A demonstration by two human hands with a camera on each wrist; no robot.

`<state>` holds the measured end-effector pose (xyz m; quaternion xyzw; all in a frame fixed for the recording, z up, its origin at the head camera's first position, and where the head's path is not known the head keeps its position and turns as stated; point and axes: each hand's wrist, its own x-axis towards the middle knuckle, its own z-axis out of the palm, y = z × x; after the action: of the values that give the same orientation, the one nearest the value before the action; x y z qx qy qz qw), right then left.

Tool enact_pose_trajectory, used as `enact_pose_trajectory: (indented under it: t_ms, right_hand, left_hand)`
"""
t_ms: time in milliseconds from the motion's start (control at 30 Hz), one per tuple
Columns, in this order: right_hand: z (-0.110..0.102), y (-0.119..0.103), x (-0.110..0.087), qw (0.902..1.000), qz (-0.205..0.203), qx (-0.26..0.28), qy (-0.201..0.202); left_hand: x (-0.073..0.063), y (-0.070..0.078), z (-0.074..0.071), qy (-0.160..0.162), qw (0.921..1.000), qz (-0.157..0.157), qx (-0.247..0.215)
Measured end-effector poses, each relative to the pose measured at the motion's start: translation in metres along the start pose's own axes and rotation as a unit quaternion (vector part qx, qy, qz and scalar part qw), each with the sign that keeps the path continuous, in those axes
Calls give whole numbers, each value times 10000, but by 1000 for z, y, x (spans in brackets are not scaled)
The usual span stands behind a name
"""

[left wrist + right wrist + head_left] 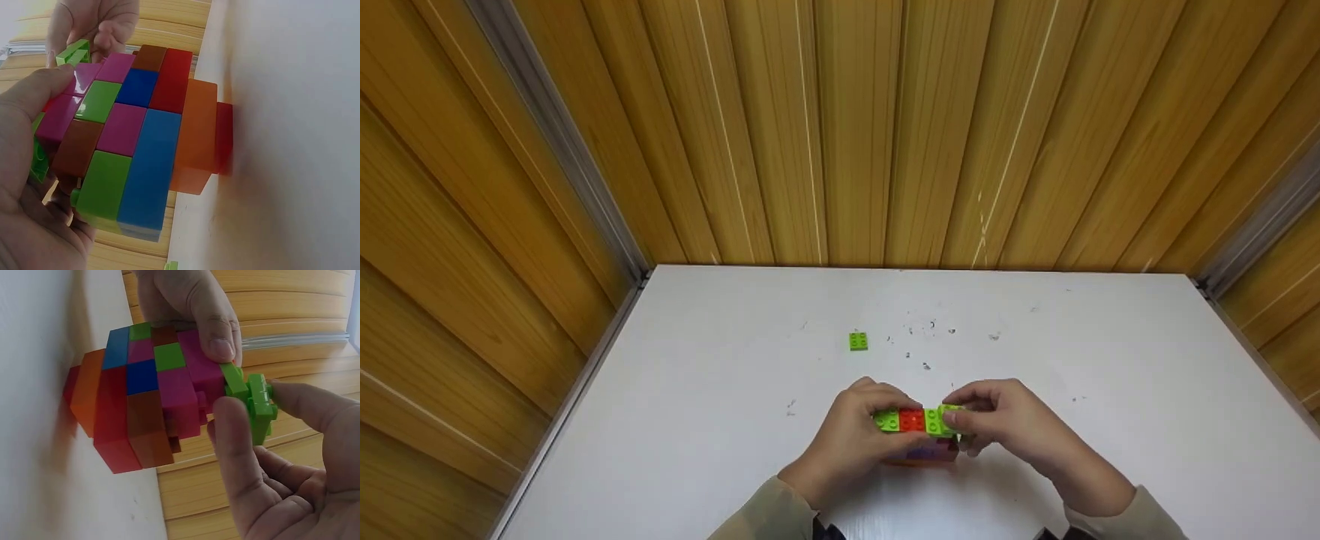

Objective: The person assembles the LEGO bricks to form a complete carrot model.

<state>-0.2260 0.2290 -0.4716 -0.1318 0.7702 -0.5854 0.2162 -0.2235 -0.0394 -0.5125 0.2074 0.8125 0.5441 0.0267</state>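
Observation:
A built block of coloured toy bricks (124, 126) stands on the table, with pink, brown, green, blue, red and orange rows. My left hand (855, 427) grips its upper part from the left, thumb on the near side and fingers on the far side. Along the top, green bricks flank a red brick (912, 420). At the top right end, my right hand (1001, 416) pinches a thin green brick (260, 409) between thumb and fingers. It sits tilted against another green piece (233, 381); whether the studs are joined I cannot tell.
One loose green brick (859, 341) lies on the white table (720, 360) beyond the hands. Dark scuff marks dot the tabletop. Wood-patterned panels (855, 135) rise at the back and both sides.

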Motion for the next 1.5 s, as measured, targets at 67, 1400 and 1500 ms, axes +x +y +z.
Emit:
enact_pose_trajectory:
  t_ms: [67, 1400, 1500]
  right_hand:
    - [0, 3, 2, 9998, 87, 124, -96]
    - [1, 10, 7, 9971, 62, 698, -297]
    - [-1, 12, 6, 9993, -331, 113, -117]
  left_hand:
    - [0, 0, 0, -6, 10000, -51, -17]
    - [0, 2, -1, -61, 9999, -89, 125]
    - [-1, 2, -1, -47, 9998, -84, 156]
